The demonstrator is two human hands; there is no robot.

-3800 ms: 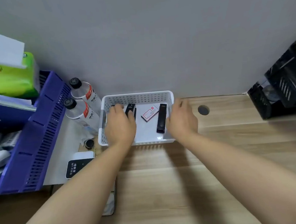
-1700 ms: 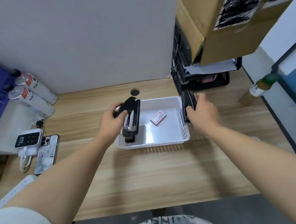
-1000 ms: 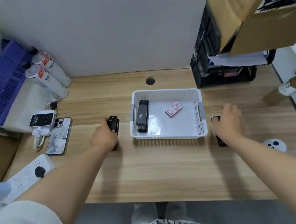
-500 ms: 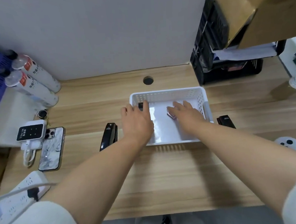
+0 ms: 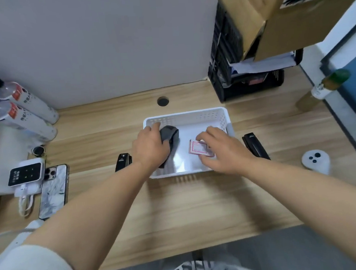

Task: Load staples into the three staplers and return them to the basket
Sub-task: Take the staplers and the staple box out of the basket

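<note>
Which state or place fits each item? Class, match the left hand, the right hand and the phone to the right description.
Column 1:
1 left hand
2 right hand
3 phone

Column 2:
A lies on the desk, far left of the basket
B grips a stapler inside the basket
C pinches the staple box

Pairs: 1-B, 2-C, 3-A

The basket (image 5: pixel 185 115) sits mid-frame on the tabletop (image 5: pixel 178 208). Inside it, the middle stapler (image 5: pixel 170 135) is in the left half and the staple box (image 5: pixel 197 149) in the right half. The left stapler (image 5: pixel 123 161) lies on the tabletop just left of the basket, and the right stapler (image 5: pixel 256 146) just right of it. A cable hole (image 5: pixel 162 101) lies behind the basket. Two bottles (image 5: pixel 26 103) lie at the left edge, with a phone (image 5: pixel 53 189) lower in the frame. A file tray (image 5: pixel 249 83) stands at upper right, with a carton (image 5: pixel 286 11) above it.
</note>
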